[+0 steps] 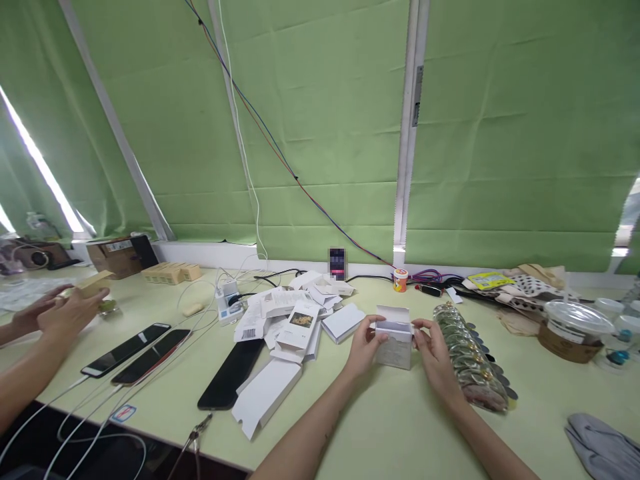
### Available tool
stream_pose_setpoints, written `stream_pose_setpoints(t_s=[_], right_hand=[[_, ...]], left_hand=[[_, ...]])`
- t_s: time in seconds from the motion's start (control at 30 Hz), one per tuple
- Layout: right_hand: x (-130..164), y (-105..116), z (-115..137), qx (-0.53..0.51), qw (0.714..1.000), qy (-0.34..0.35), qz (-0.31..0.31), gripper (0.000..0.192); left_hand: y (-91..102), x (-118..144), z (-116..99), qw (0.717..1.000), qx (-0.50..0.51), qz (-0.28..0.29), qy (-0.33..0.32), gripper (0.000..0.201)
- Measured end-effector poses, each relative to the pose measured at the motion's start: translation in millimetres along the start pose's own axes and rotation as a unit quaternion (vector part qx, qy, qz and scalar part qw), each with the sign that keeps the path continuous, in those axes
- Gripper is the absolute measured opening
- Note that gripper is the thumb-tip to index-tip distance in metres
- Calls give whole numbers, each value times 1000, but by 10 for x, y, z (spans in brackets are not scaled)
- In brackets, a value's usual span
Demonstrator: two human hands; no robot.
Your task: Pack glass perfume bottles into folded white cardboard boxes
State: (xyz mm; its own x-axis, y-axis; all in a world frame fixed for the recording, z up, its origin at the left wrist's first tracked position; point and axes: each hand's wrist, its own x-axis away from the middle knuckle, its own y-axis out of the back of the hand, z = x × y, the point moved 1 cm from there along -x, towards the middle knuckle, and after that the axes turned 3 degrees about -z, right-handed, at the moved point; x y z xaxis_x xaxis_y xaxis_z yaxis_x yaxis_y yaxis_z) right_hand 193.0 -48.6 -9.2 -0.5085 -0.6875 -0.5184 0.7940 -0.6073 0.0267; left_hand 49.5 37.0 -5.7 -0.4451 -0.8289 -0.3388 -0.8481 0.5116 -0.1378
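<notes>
Both hands (400,350) around white box (394,343)

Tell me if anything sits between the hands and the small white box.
Nothing visible does. The left hand and the right hand already grip the small white box from either side, its lid flap up. The row of packets lies right of the right hand.

Small white box (394,341): upright on pale green table, top flap open & tilted back, inside looks pale. Sits centre-right, just beside a row of round foil-topped items, near loose flat cartons.
</notes>
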Motion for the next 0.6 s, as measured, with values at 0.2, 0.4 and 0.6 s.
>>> stream_pose_setpoints(t_s=[0.2, 0.4, 0.6], right_hand=[[93, -74, 12, -70, 997, -13, 17, 28], [134, -148, -29, -61, 995, -37, 63, 30], [133, -136, -17, -16, 998, -35, 56, 29]], left_hand=[[112, -141, 1, 931, 344, 31, 120, 28], [147, -178, 57, 906, 391, 55, 152, 36], [164, -126, 39, 908, 389, 55, 144, 33]])
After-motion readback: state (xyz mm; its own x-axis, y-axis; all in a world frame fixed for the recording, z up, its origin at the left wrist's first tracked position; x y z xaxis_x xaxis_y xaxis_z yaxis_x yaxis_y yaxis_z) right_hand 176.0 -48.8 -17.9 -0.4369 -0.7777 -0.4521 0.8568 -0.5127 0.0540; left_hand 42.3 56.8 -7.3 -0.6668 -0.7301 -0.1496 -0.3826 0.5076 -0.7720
